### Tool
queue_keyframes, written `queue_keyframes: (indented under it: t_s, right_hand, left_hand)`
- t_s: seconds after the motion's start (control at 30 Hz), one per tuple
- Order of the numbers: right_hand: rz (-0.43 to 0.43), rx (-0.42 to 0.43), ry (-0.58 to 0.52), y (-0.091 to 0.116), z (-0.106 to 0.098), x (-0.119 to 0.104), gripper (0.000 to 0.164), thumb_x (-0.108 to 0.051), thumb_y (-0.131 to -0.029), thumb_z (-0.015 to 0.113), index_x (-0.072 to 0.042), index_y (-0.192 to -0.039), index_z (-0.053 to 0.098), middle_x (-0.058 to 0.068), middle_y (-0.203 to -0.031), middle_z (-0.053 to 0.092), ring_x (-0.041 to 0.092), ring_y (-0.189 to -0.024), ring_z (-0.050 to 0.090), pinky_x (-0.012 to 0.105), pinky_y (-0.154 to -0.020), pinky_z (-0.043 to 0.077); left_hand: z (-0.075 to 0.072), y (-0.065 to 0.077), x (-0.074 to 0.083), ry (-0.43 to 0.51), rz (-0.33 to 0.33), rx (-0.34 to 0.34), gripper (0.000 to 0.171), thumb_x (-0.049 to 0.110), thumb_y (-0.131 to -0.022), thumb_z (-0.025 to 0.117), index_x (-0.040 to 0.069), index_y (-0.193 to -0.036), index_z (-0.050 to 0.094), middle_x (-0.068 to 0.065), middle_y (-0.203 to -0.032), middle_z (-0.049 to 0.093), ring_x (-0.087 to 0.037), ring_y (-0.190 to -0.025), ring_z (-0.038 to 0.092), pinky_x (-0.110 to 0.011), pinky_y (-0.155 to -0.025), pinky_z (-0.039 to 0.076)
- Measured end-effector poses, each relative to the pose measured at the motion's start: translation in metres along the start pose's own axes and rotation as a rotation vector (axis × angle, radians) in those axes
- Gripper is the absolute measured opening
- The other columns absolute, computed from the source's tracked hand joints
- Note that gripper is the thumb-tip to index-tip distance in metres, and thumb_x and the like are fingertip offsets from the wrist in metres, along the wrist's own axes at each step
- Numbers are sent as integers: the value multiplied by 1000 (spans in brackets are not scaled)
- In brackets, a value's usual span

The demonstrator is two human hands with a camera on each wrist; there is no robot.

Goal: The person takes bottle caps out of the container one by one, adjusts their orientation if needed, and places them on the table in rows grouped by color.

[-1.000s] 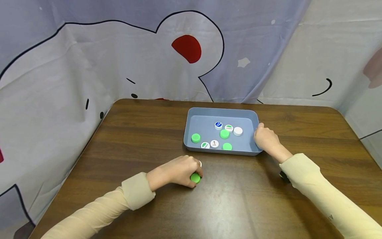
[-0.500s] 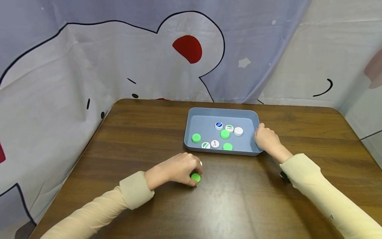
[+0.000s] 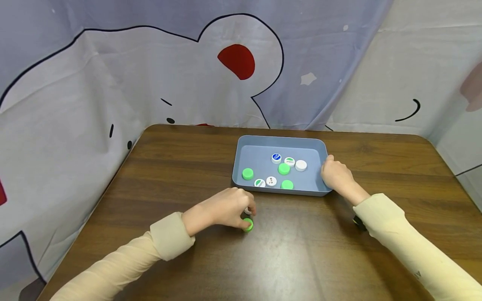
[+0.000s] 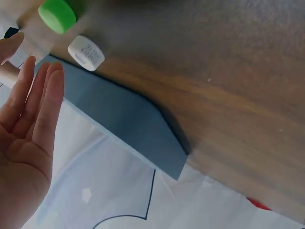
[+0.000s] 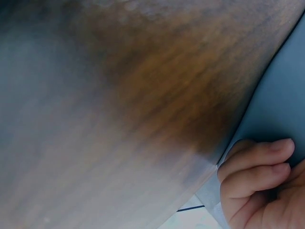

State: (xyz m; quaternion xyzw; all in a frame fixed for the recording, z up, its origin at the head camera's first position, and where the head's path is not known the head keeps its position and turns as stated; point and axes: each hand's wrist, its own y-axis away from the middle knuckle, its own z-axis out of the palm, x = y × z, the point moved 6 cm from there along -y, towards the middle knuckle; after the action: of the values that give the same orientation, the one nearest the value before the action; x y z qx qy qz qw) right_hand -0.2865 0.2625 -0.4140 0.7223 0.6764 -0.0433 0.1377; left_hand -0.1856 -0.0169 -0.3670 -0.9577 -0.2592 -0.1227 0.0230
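My left hand hovers over the table just in front of the blue-grey tray, its fingers loosely extended with nothing between them. Under its thumb and fingertips lie a green bottle cap and, nearer the tray, a white bottle cap with small print on its side. In the left wrist view the fingers stand apart from both caps. At the tray's right end my right hand grips the rim, its fingers curled against the tray wall in the right wrist view.
Inside the tray lie several caps: green ones such as the green cap, a blue-topped cap and a plain white cap. The wooden table reaches back to a printed curtain.
The left hand has shifted slightly away toward the tray; its fingers have come off the green cap and spread over the white cap. The right hand and tray stay put.
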Motion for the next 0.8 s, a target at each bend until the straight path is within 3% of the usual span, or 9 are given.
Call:
queue_keyframes:
  t_s: [0.23,0.8]
  right_hand:
    - [3,9,-6,1,-2,-1,32,-17,-98,23,9,-100,41,42,-102,58,54,-91,60,58,-66,48]
    - [2,-1,-10,1,-1,-1,33,-17,-98,22,9,-101,40,41,-102,58,53,-90,61,57,-67,48]
  left_hand:
    - [-7,-4,0,25,-10,-7,25,23,-70,79,12,-92,75,4,-90,71,-8,-78,64,-20,-70,52]
    - [-30,-25,-7,-23,-36,2,22,21,-73,75,13,-94,75,5,-92,71,-7,-76,59,-25,-71,51]
